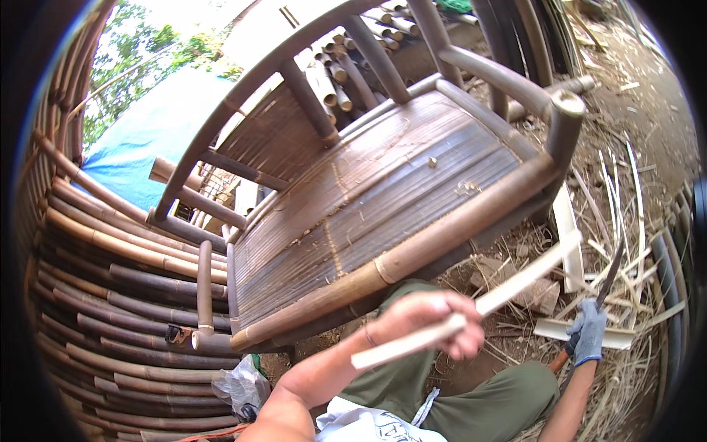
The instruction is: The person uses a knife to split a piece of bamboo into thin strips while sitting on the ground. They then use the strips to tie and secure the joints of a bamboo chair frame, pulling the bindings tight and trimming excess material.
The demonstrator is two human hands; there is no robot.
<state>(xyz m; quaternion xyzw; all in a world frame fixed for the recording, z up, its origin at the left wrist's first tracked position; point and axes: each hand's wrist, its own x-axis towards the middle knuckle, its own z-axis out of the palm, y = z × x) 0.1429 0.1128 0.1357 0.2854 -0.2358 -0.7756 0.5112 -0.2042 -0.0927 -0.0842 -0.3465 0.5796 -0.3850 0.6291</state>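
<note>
Your left hand (433, 305), bare, has its fingers curled around a pale bamboo strip (526, 275), pinching it near its middle. The strip lies in front of you, its long axis slanting from the near left up to the far right, across your lap. Your right hand (589, 333), in a grey glove, is wrapped around a knife (610, 277), whose dark blade points away from you, tilted slightly to the right. The strip's far end reaches toward that blade but looks just to the left of it; whether the two touch in depth, you cannot tell from here. Your left hand is the nearer to the strip. Beyond your knees stands the bamboo seat (412, 177), well apart from the knife.
</note>
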